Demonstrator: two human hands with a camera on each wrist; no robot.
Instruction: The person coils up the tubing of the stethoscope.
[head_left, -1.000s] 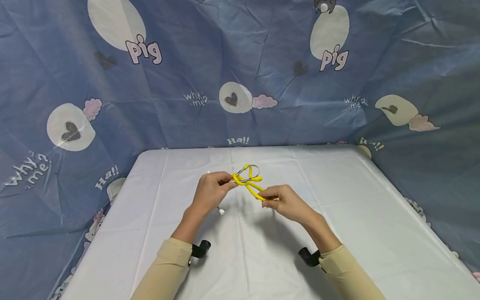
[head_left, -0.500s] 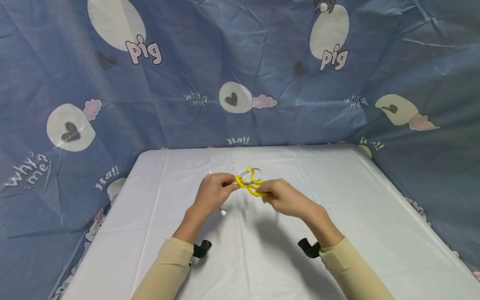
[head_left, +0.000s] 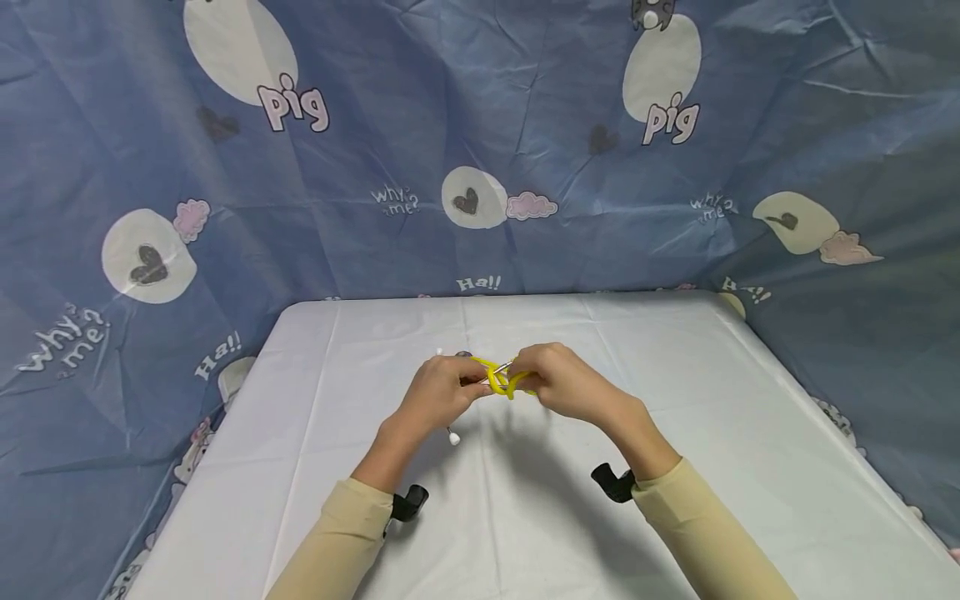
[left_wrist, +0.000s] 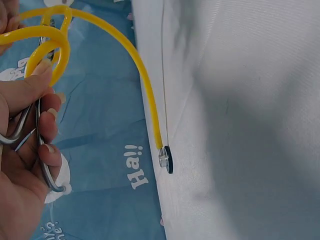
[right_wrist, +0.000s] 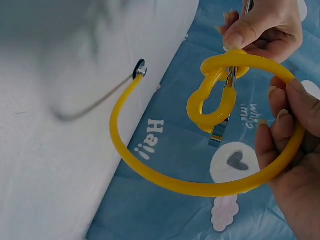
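Note:
Between the two hands is a stethoscope with yellow tubing [right_wrist: 190, 188], metal ear tubes and a round chest piece [left_wrist: 166, 160]. My left hand [head_left: 441, 390] pinches the metal ear tubes close to where the tubing begins; a white ear tip [head_left: 454, 438] shows below it. The tubing is looped round the metal stems, as the right wrist view shows. My right hand [head_left: 562, 381] holds a curve of the tubing, its fingers bent round it [right_wrist: 295, 135]. From there the tubing arcs away and the chest piece hangs at its free end. The fingers partly hide the loop in the head view.
A table under a white cloth [head_left: 360, 333] lies beneath the hands. Blue printed fabric [head_left: 480, 125] hangs behind it and along its sides. Black wrist cameras [head_left: 410, 503] sit at both sleeves.
My right hand has moved left and slightly up, close to the left hand, with the tubing. My left hand has shifted a little right and down, still holding the ear tubes.

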